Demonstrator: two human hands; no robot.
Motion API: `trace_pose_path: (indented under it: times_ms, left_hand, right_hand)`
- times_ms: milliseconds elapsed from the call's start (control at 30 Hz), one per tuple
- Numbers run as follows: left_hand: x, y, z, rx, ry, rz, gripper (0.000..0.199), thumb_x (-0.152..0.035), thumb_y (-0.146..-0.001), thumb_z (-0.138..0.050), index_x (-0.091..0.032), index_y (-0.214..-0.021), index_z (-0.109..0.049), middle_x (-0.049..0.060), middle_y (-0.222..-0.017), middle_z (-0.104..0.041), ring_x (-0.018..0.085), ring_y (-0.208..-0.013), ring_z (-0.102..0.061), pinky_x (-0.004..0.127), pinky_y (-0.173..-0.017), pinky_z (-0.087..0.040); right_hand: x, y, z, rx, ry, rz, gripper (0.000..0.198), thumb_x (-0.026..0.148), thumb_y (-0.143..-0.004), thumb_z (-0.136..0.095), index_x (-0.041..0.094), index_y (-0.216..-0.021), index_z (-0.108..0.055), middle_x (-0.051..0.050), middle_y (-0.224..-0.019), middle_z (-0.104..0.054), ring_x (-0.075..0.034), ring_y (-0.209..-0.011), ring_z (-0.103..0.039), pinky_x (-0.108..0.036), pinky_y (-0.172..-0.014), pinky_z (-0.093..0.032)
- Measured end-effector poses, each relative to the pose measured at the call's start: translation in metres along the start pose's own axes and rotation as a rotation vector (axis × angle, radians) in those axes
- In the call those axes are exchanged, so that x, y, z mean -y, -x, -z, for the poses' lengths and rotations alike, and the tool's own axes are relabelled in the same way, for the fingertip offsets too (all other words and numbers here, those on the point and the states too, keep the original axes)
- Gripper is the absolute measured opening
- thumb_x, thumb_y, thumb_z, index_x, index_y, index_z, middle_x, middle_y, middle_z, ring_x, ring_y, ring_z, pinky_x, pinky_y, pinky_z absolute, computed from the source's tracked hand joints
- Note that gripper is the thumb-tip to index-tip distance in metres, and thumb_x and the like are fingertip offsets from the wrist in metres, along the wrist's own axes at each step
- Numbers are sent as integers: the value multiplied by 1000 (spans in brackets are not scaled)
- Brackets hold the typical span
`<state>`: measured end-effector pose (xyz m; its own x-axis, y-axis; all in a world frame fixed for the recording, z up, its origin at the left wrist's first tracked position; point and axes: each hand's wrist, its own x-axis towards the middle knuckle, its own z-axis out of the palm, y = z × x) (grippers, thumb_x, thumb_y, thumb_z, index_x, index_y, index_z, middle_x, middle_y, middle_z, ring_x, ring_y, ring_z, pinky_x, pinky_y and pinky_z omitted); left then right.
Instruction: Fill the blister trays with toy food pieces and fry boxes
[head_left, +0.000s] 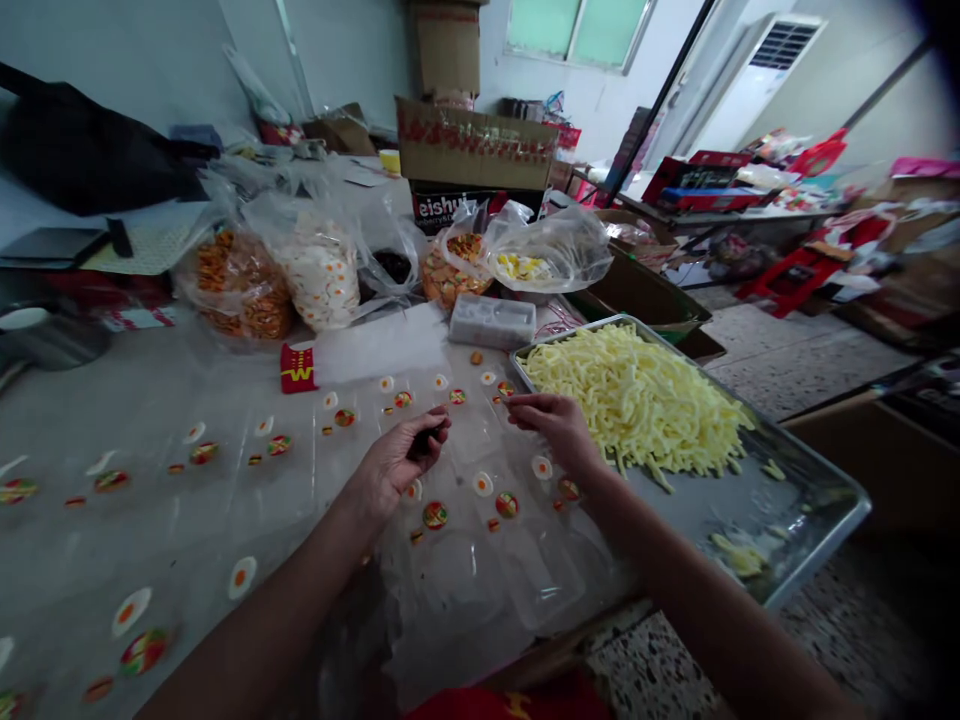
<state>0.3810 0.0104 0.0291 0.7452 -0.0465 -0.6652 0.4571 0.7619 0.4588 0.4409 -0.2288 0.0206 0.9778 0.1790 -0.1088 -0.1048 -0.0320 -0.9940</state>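
Note:
My left hand (405, 450) is curled around small dark pieces (427, 440), partly hidden by the fingers. To its right, my right hand (553, 425) has thumb and forefinger pinched together over the clear plastic trays; what lies between the fingertips is too small to make out. Below both hands, rows of these clear trays (469, 575) cover the table. Their compartments hold small fried-egg pieces (483, 484), round pizza-like pieces (507, 504) and tiny burger-like pieces (493, 525). A round pizza-like piece and a tiny burger-like one sit close to my right fingertips.
A metal tray (817, 535) piled with pale yellow fry-shaped strips (637, 400) stands at the right. Behind are open plastic bags of orange pieces (236, 285), egg pieces (319, 280) and dark pieces (392, 265). A red packet (298, 368) and cardboard box (472, 145) are farther back.

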Motion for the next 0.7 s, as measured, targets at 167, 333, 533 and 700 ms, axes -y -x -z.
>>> trace_pose_path:
  times_ms: [167,333,533,700]
  left_hand:
    - [-13,-4,3,13,-27,-11,21,4,-85,-61,-8,-100,-71,7,-81,-71,10,-59,-65,13,-44,-49]
    - [-14,-6,-3,-27,17,2,13,3,-85,-64,-6,-89,-71,9,-79,-71,10,-59,-66,13,-46,-52]
    - [-15,-9,-10,-45,77,29,11,0,-89,-62,-7,-85,-70,8,-75,-68,8,-56,-63,12,-45,-51]
    - [-23,-10,-6,-40,85,0,11,-2,-91,-63,-8,-86,-71,7,-77,-68,8,-57,-63,13,-44,-50]
  right_hand:
    - [0,-37,6,50,77,18,37,43,-69,-80,16,-94,-80,-4,-78,-75,-15,-66,-65,-25,-63,-51]
    - [8,-64,11,-89,507,203,24,32,-79,-70,18,-95,-81,-5,-79,-77,-21,-73,-70,-29,-66,-51]
    - [5,-101,3,-12,1144,457,24,15,-86,-61,18,-98,-82,-10,-99,-78,-24,-91,-71,-30,-82,-47]
    - [-2,-122,-6,152,1302,411,24,11,-86,-61,16,-98,-81,-12,-101,-77,-24,-94,-70,-28,-81,-45]
